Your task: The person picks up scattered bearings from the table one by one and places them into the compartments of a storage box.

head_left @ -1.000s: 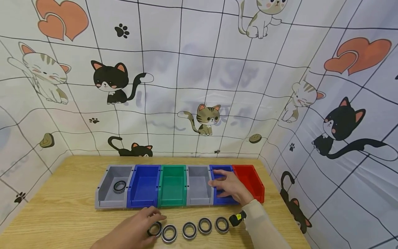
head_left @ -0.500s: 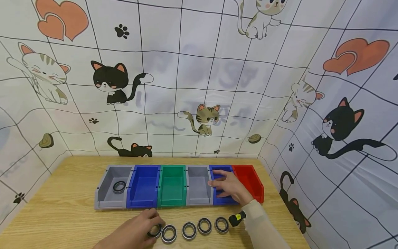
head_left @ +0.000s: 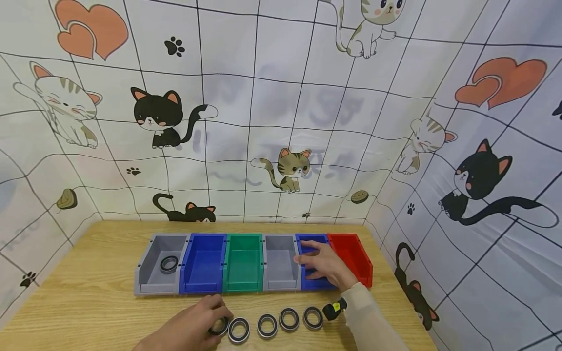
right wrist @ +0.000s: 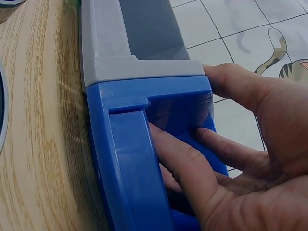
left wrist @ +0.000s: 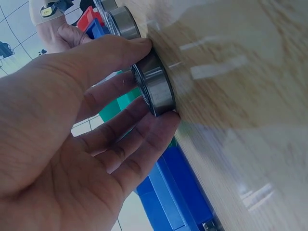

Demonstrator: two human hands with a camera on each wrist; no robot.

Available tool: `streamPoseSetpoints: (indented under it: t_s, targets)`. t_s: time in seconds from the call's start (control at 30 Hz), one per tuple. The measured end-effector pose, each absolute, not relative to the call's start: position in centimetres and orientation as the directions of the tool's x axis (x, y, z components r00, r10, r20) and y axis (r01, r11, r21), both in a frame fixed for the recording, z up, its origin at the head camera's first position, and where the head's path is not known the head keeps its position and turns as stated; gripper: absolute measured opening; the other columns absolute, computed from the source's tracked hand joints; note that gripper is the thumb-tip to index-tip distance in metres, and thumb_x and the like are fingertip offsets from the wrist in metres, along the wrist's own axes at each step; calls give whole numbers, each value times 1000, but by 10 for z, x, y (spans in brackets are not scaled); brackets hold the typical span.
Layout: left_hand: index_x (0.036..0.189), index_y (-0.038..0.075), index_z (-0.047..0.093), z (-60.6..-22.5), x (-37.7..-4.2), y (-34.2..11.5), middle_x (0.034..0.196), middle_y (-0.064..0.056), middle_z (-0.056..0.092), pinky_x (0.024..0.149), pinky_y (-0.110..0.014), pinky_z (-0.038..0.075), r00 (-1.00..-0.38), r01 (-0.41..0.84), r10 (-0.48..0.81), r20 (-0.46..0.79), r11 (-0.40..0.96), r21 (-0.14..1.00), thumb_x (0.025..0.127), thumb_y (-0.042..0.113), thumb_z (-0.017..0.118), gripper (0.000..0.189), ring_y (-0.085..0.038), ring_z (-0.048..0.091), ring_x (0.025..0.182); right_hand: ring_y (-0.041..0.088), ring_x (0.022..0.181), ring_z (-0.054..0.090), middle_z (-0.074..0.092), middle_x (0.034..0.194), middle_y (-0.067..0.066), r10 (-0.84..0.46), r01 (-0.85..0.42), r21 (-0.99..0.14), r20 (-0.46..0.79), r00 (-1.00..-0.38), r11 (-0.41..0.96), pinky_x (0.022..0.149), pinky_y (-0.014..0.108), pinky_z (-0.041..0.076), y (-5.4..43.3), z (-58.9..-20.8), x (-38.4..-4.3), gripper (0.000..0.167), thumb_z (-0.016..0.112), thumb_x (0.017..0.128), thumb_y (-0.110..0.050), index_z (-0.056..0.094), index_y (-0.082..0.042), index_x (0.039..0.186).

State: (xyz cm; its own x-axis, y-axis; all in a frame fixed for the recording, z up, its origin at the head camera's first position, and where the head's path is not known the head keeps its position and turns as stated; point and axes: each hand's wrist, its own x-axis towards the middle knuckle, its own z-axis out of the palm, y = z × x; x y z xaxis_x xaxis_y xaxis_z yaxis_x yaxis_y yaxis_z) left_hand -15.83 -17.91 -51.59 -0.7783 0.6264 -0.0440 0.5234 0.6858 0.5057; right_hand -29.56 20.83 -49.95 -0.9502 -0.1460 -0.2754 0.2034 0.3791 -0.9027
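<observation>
In the head view my left hand (head_left: 197, 319) is low over the table, left of the middle. It pinches a ball bearing (left wrist: 159, 89), a steel ring with a dark seal, between thumb and fingertips; the left wrist view shows the ring close against the tabletop. Beside it a row of several similar bearings (head_left: 267, 325) extends to the right. My right hand (head_left: 325, 263) rests at the right-hand blue bin (right wrist: 134, 168), fingers spread and loosely bent, some reaching inside it. Nothing shows in its grasp. Another bearing (head_left: 169, 263) lies in the leftmost grey bin (head_left: 147, 287).
The bins stand side by side across the back of the wooden table (head_left: 101, 273): a blue bin (head_left: 204, 263), a green bin (head_left: 244, 263), a second grey bin (head_left: 281, 265) and a red bin (head_left: 357, 258). A cat-printed curtain (head_left: 237, 122) hangs behind.
My left hand's fingers have closed in on the leftmost bearing of the row, which they reached over a second ago. The right hand has stayed put at the blue bin.
</observation>
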Motion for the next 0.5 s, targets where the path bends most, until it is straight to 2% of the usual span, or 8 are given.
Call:
streamPoseSetpoints:
  t_s: [0.23,0.5]
  targets:
    - [130,21,85,-516,-159,-179,125,10,70,93,-31,69,-784,509,618,-62,696,506,97,22,97,35,-1,66,110,38,115,82,75,146,27,-143,210,-903,-280,-949,374,92,59,74,208,-501,-297,87,98,97,-28,58,-8,171]
    - [129,21,85,-516,-161,-180,126,9,71,93,-31,69,-778,525,626,-53,695,491,97,22,97,34,0,64,110,35,112,82,76,144,26,-144,204,-902,-276,-950,381,90,58,75,209,-500,-296,87,99,97,-28,58,-8,170]
